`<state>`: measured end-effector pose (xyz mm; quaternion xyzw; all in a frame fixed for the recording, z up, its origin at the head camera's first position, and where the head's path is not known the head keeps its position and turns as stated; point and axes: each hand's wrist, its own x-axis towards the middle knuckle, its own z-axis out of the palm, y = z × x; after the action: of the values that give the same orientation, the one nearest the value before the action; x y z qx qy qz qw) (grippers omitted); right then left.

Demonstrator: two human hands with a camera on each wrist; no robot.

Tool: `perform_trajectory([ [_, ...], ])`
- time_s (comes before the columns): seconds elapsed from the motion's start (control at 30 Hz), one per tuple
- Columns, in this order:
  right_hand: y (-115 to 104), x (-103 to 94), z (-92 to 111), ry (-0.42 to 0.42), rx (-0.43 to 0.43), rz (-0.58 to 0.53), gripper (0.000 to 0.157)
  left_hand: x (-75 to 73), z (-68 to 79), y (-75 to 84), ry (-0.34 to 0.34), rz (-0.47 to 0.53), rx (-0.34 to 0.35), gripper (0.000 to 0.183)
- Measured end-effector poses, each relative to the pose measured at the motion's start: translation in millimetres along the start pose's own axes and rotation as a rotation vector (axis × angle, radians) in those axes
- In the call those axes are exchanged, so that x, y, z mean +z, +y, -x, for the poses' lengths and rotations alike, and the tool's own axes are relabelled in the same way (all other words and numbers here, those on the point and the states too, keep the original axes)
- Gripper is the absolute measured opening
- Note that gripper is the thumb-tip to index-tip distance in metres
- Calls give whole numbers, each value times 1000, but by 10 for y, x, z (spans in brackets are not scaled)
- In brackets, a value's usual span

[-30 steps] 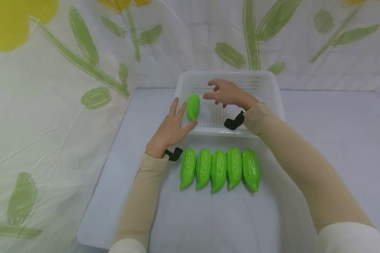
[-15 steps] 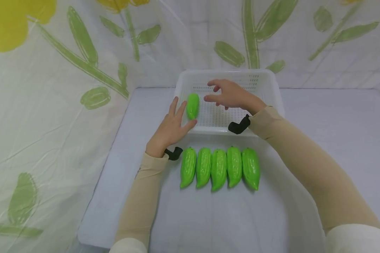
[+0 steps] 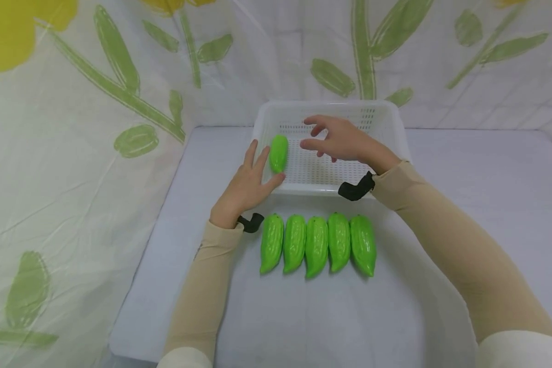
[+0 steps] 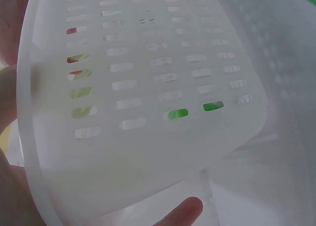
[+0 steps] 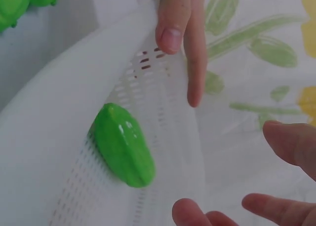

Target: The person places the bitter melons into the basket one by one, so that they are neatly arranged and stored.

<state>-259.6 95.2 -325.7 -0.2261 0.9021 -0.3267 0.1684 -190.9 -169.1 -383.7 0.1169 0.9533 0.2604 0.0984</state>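
Observation:
A white perforated plastic basket [image 3: 331, 190] stands at the back of the table. Inside, along its left side, lies one glossy green bitter melon [image 3: 279, 153], seen also as a bitter melon [image 5: 124, 146] in the right wrist view. My left hand [image 3: 246, 186] rests at the basket's near left corner with spread, straight fingers; the left wrist view shows the thumb [image 4: 182, 210] apart from the other fingers. Over the basket hovers my right hand [image 3: 342, 139], its fingers loosely bent and holding nothing. In front of the basket, several more bitter melons [image 3: 317, 245] lie side by side.
The table [image 3: 340, 322] has a pale covering. Behind it and on its left hangs a white sheet [image 3: 276, 56] printed with flowers and leaves. The basket walls rise around the single bitter melon.
My right hand and forearm have drifted slightly right and toward me above the basket. The left hand and the bitter melons stay where they were.

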Motion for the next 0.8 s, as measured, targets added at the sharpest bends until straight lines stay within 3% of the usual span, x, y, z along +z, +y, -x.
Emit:
perform_trajectory([
  [0.33,7,43,240,12,-29,-75,71,-13,13,7,-4,5,-7,90],
  [0.8,75,131,520,77,-55,-89,66,2,0,0,6,-13,0,90],
])
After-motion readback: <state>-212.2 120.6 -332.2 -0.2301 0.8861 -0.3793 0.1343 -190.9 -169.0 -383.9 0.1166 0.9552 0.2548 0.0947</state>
